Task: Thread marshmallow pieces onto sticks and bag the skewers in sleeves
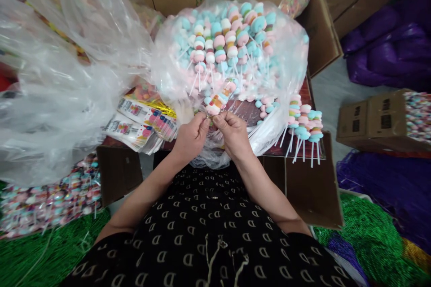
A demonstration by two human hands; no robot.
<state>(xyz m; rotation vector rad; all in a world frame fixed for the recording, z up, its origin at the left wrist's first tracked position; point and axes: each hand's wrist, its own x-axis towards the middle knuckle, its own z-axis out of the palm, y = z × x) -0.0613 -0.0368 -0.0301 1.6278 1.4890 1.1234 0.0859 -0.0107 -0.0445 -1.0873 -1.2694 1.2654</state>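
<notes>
A marshmallow skewer (220, 97) in a clear printed wrapper points away from me, slightly tilted to the right. At its near end my left hand (192, 136) and my right hand (234, 133) are closed in pinches, thumbs almost meeting. The fingers hide the stick and whatever fine piece they may hold there. Just beyond lies a large clear bag of pink and blue marshmallows (161, 49), with several unwrapped skewers (220, 42) on top. Left of my left hand are a stack of printed wrappers (129, 123) and a bundle of gold twist ties (163, 106).
More bare skewers (305, 121) lie at the table's right edge, sticks overhanging. Large plastic bags (67, 76) crowd the left. Cardboard boxes (373, 119) stand on the floor at right, near purple bags (390, 49) and green shredded filler (370, 228). Wrapped skewers (57, 202) are piled lower left.
</notes>
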